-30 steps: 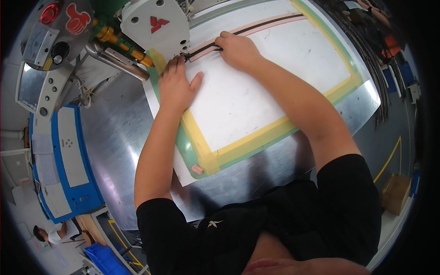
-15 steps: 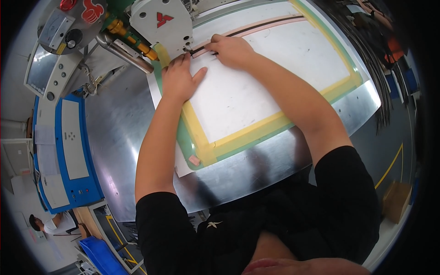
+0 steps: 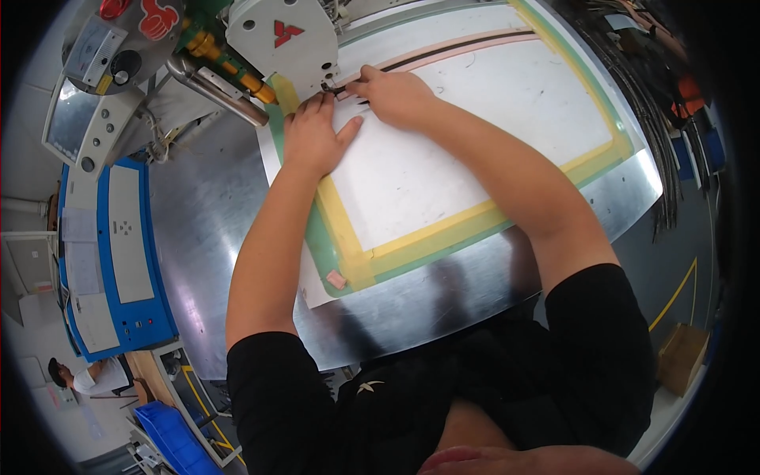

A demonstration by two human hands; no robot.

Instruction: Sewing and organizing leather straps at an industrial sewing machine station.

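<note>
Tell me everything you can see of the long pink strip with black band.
The long, narrow pink strip looks flat; its material is unclear. A black band runs lengthwise along its middle. It lies slanting across the far part of the white sheet bordered in yellow and green. The bare right hand covers its left portion near the white machine head; the bare left hand is beside that end, contact unclear.

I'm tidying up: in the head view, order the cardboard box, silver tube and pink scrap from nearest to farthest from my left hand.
1. Silver tube, left of your left hand.
2. Pink scrap, below that hand.
3. Cardboard box, lower right.
</note>
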